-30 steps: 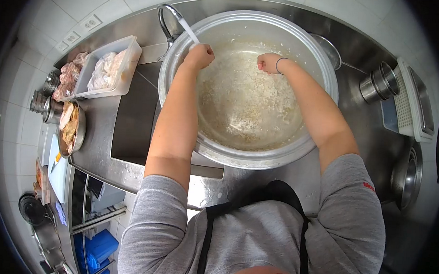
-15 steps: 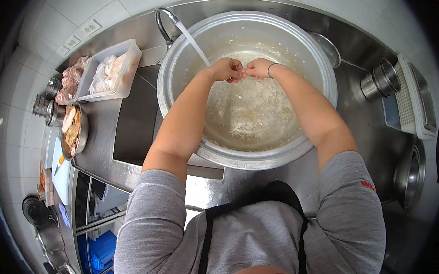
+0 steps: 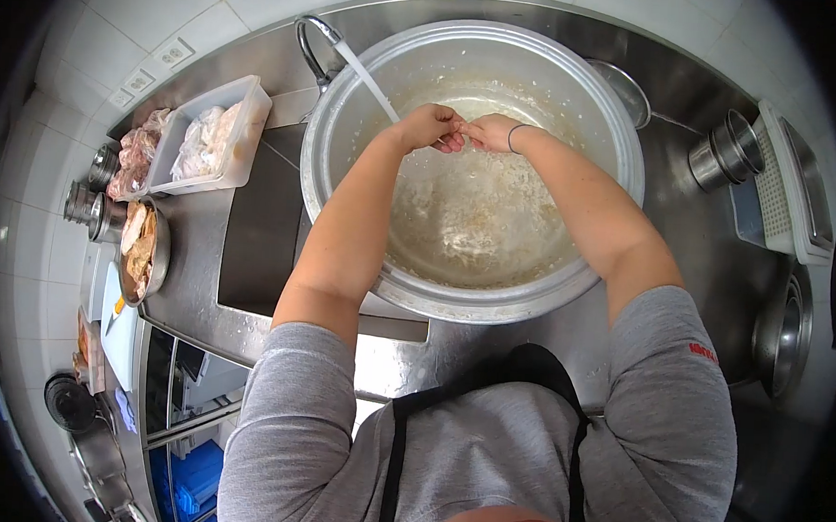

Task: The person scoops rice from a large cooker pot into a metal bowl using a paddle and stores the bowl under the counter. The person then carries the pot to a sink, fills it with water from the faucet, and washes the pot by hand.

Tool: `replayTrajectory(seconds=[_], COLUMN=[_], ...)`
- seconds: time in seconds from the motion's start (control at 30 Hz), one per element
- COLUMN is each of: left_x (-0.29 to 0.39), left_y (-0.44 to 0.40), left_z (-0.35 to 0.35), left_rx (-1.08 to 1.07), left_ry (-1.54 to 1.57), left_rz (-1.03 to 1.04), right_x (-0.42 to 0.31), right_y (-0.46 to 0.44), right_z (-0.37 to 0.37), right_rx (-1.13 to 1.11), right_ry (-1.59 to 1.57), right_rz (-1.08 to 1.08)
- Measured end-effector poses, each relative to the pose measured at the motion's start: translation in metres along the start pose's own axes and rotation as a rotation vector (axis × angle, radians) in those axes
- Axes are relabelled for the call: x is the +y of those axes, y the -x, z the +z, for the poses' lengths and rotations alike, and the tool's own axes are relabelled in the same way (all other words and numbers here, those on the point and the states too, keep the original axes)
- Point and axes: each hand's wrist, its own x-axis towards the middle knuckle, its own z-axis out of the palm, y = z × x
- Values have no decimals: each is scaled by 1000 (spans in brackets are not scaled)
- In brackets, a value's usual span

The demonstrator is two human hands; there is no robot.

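A big round metal pot [image 3: 467, 314] holds cloudy water with pale grains [image 3: 480, 222], likely rice, at its bottom and stuck to its wall. Above the water, my left hand [image 3: 431, 128] and my right hand [image 3: 491, 132] meet at the fingertips. The left fingers are curled in a pinch against the right ones, which are pressed together. Anything between them is too small to make out. A water stream [image 3: 368, 80] runs from the faucet [image 3: 318, 35] into the pot, passing down beside my left hand.
A sink basin [image 3: 260, 254] lies left of the pot. Further left are a plastic tub [image 3: 246, 151] with bagged meat and a metal bowl [image 3: 160, 254] of meat pieces. Metal cups [image 3: 721, 158] and a white basket [image 3: 780, 184] stand at right. A strainer [image 3: 631, 93] sits behind the pot.
My hands stay together over the pot, with the fingers shifted slightly against each other. The right hand has moved slightly. Water keeps running.
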Motion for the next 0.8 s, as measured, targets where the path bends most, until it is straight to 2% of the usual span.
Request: replayTrajectory(seconds=[0.33,0.6,0.67,0.8], left_x=[-2,4,5,4], left_y=[-2,0,0,1], left_z=[-2,2,2,0], left_rx=[-24,97,101,116], left_ry=[-61,-182,-184,-105], left_rz=[52,108,122,114], right_x=[2,1,1,3], right_y=[-1,-3,-3,-7], right_z=[2,1,1,2], right_rx=[-4,-114,-145,-150], right_ry=[-128,-349,-457,-473], right_rz=[39,114,129,126])
